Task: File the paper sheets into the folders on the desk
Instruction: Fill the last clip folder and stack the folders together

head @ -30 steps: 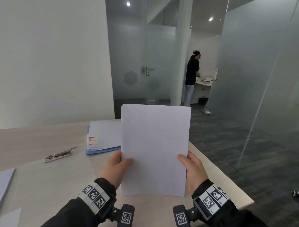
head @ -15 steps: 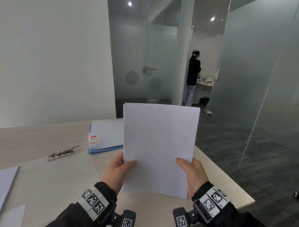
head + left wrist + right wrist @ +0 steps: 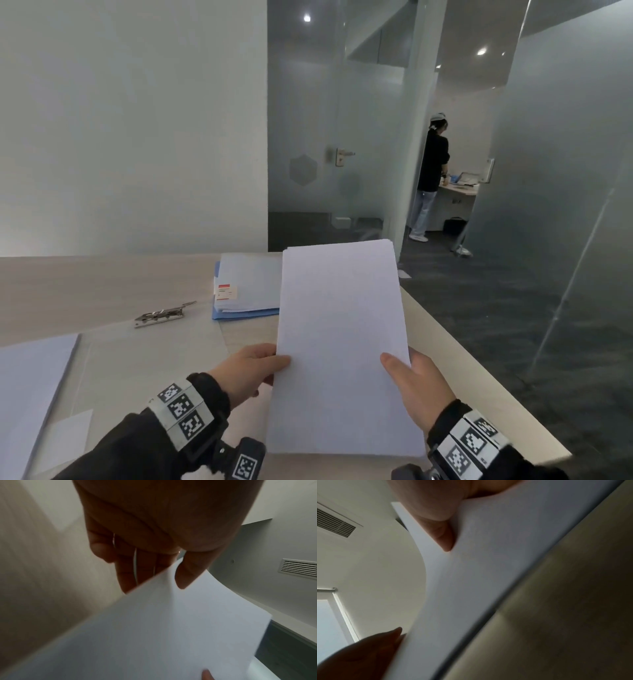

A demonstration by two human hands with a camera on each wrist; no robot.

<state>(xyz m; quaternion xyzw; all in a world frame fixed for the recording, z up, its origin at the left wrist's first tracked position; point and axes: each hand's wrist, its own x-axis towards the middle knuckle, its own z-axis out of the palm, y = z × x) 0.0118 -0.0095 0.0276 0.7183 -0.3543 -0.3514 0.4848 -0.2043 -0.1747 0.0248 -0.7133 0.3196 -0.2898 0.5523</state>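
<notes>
A stack of white paper sheets (image 3: 342,342) stands upright on its lower edge above the desk (image 3: 85,284). My left hand (image 3: 250,370) pinches its left edge, thumb in front and fingers behind. My right hand (image 3: 411,387) pinches the right edge the same way. The left wrist view shows the thumb (image 3: 188,573) on the paper sheets (image 3: 171,628); the right wrist view shows the right thumb (image 3: 440,534) on the paper sheets (image 3: 488,561). A blue folder (image 3: 246,287) with a red-and-white label lies on the desk behind the stack. An open transparent folder (image 3: 147,363) with a metal clip (image 3: 162,314) lies to the left.
More white sheets (image 3: 27,383) lie at the desk's near left. The desk's right edge (image 3: 479,373) runs diagonally beside my right hand, with dark carpet beyond. A person (image 3: 431,178) stands far off at another desk behind frosted glass walls.
The stack has tilted slightly so its top leans right, and both hands have shifted a little with it. The view has panned left and down.
</notes>
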